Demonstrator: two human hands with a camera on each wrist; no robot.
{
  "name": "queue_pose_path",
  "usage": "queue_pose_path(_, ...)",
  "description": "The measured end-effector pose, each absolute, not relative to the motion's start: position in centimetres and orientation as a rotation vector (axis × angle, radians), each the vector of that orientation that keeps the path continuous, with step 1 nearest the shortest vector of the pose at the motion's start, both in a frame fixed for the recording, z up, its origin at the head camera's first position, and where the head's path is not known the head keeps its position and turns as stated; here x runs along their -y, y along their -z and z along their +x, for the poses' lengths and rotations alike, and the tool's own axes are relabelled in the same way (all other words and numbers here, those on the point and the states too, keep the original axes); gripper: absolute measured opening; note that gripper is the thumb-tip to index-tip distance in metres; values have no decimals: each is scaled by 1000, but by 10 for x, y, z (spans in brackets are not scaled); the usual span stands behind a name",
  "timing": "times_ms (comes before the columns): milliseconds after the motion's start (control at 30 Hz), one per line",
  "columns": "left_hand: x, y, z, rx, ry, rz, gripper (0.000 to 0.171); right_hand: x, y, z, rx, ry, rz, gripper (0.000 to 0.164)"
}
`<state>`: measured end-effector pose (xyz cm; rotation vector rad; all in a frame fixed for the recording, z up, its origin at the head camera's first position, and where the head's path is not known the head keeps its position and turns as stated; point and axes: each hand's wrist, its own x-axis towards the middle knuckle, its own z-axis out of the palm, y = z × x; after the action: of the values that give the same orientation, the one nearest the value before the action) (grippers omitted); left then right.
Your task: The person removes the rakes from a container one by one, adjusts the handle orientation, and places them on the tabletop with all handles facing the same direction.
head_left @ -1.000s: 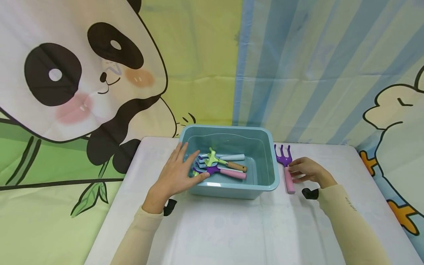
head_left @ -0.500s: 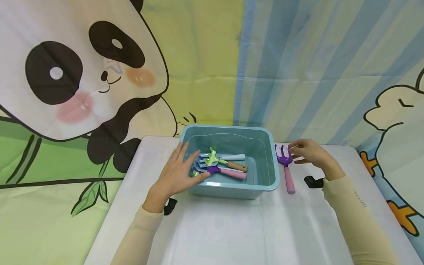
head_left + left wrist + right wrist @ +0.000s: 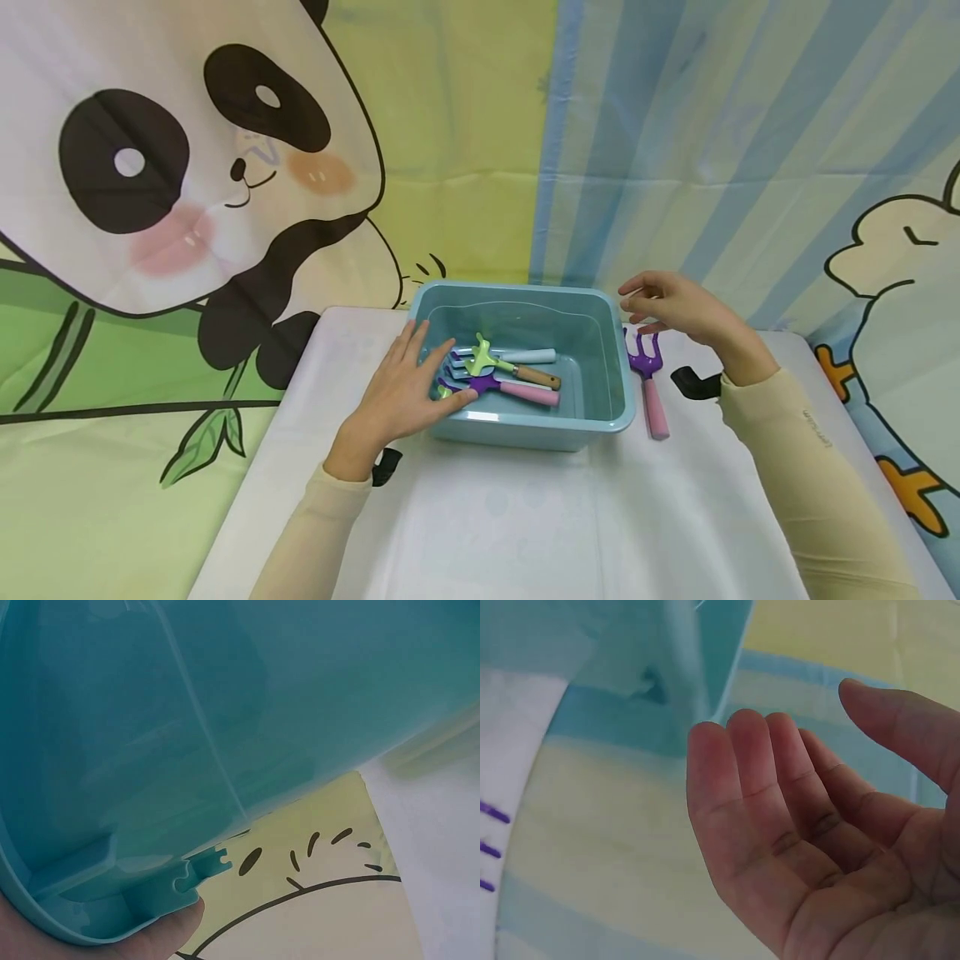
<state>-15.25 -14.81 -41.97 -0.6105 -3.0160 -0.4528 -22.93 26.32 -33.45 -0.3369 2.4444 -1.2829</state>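
A blue-green plastic tub [image 3: 517, 433] stands on the table with several small garden tools inside. My left hand [image 3: 401, 387] rests spread at its left front corner, the thumb reaching over the front rim; the left wrist view shows part of that hand against the rim. Inside lie a green-headed tool with a wooden handle [image 3: 536, 377], a purple-headed one with a pink handle [image 3: 528, 392] and a light blue handle [image 3: 536, 356]. My right hand [image 3: 678, 312], holding nothing, is raised near the tub's back right corner, fingers loosely bent. Below it lies a purple hand fork with pink handle [image 3: 654, 408].
White cloth covers the table [image 3: 517, 517]. Behind it hangs a printed curtain [image 3: 465, 142] with a panda and blue stripes. The hand fork lies just right of the tub, tines toward the curtain.
My right hand has left the hand fork's handle area and moved up past its tines, then left toward the tub's back right corner. The left hand, tub and tools have stayed put.
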Motion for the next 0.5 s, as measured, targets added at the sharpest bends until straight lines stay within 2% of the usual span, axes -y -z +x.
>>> queue_pose_path(233,148,420,-152,3025,448,-603,98,-224,317,-237,-2396,1220,-460,44)
queue_pose_path(500,148,421,-153,3016,445,-604,98,-178,327,-259,-2244,1112,-565,39)
